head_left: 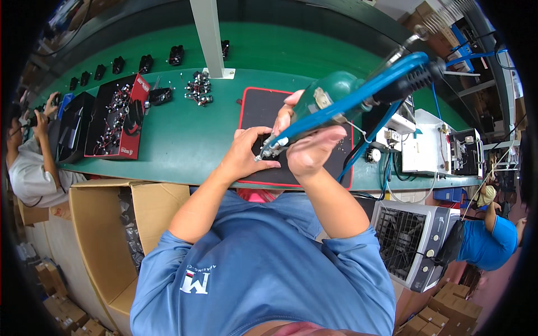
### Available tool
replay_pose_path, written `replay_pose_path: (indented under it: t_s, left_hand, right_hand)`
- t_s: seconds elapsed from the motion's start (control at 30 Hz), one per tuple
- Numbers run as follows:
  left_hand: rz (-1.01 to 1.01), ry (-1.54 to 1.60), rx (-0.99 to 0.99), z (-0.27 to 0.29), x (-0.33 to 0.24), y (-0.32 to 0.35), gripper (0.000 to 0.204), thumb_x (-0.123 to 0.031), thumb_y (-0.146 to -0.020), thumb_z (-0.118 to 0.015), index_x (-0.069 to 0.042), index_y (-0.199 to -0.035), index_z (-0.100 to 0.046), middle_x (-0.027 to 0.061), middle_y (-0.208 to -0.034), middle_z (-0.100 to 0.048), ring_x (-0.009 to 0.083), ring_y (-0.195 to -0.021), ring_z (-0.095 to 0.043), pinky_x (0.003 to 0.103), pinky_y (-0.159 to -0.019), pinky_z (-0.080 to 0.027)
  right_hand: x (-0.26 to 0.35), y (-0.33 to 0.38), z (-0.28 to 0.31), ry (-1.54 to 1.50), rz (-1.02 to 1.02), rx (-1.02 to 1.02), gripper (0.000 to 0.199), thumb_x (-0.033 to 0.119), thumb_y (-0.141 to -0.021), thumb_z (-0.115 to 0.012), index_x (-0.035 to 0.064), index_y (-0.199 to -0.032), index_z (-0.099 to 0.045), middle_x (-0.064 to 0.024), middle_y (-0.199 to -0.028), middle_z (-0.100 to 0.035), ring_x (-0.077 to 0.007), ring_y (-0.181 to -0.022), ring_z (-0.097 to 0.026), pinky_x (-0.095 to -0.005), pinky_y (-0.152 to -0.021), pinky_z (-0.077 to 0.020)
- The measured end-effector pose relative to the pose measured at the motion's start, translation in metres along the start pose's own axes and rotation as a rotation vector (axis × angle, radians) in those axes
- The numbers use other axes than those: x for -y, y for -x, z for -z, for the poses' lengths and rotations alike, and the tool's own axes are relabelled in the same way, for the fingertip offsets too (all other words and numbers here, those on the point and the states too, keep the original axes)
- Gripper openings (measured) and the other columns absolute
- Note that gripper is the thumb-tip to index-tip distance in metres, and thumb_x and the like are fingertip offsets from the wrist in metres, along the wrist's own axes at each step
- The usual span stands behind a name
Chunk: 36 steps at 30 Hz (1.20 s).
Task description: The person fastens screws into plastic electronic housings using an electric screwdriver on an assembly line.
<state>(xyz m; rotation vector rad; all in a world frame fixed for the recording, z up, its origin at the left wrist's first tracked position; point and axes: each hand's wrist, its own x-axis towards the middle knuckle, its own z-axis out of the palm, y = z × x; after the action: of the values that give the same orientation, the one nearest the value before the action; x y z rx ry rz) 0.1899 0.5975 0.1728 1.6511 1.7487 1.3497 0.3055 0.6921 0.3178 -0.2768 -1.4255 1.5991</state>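
Fingers (284, 116) around rounded green tool (343, 85)

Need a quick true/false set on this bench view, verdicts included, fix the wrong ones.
1. The left hand is at least partly over the mat. True.
2. The mat's border is yellow. False: it is red.
3. The right hand holds a paintbrush. False: it holds a green tool.
4. An open cardboard box is on the person's left. True.
5. Black parts stand along the far side of the table. True.
6. A bicycle stands on the person's right. False: a fan unit does.
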Motion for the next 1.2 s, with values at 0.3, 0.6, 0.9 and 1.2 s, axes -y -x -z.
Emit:
replay_pose_path:
  t_s: [0.3,0.6,0.9,1.2]
  left_hand:
    - [-0.068,-0.147,-0.009,0.009,-0.027,-0.009,0.096,-0.032,-0.062,-0.098,-0.009,-0.144,-0.053,0.0133,-0.134,-0.064,0.0327,-0.118,-0.062,0.042,-0.104,-0.037]
    - [0.650,1.367,0.026,0.029,-0.031,-0.009,0.057,-0.056,-0.107,-0.048,-0.008,-0.139,-0.054,0.0065,-0.098,-0.065,0.0171,-0.080,-0.062,0.032,-0.069,-0.050]
    - [0.813,1.590,0.059,0.030,-0.039,-0.013,0.059,-0.064,-0.103,-0.052,-0.012,-0.127,-0.061,0.0040,-0.085,-0.066,0.0180,-0.068,-0.061,0.033,-0.061,-0.048]
    - [0.389,0.397,-0.114,0.031,-0.021,-0.058,0.076,-0.034,-0.091,-0.080,-0.003,-0.150,-0.043,0.0155,-0.129,-0.058,0.0255,-0.100,-0.065,0.036,-0.084,-0.055]
  right_hand:
    - [0.031,-0.032,-0.003,0.080,0.213,0.022,0.098,0.087,-0.093,-0.034,-0.0025,-0.128,-0.054,-0.0073,-0.074,-0.063,-0.0143,-0.063,-0.061,-0.0296,-0.057,-0.0530]
    - [0.096,-0.051,0.021,0.066,0.228,-0.027,0.094,0.079,-0.100,-0.029,-0.0063,-0.129,-0.057,-0.0114,-0.082,-0.064,-0.0153,-0.061,-0.057,-0.0289,-0.052,-0.0486]
    - [0.068,-0.029,0.041,0.093,0.193,-0.022,0.075,0.068,-0.104,-0.042,-0.0034,-0.121,-0.057,-0.0120,-0.090,-0.066,-0.0165,-0.076,-0.063,-0.0296,-0.071,-0.0521]
    - [0.057,-0.012,0.056,0.550,0.682,-0.147,0.086,0.039,-0.097,-0.070,-0.0049,-0.156,-0.026,-0.0245,-0.152,-0.037,-0.0373,-0.131,-0.051,-0.0466,-0.107,-0.0460]
